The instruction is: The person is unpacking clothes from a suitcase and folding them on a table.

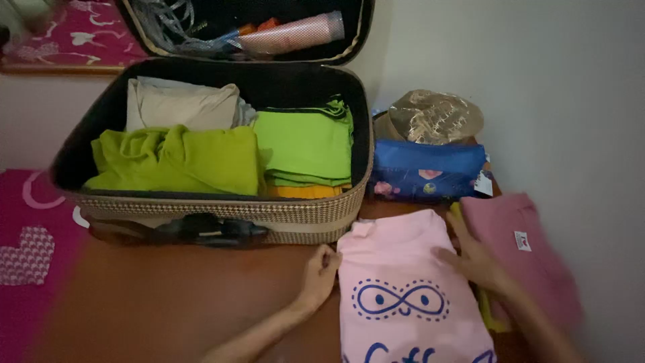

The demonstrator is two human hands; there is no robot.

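The light pink T-shirt (pixel 403 289) lies flat on the brown floor (pixel 168 302) just in front of the open suitcase (pixel 222 208), its blue print face up. The left hand (pixel 319 272) pinches the shirt's left edge near the shoulder, its grip clenched on the cloth; the right hand (pixel 474 259) rests released and flat on the right edge, beside a darker pink garment (pixel 524 255). By the look of it, the shirt is being folded; the sides call for turning inward evenly.

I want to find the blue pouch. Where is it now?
In the head view, the blue pouch lies right of the open suitcase, under a clear-wrapped hat, beyond the pink shirt.
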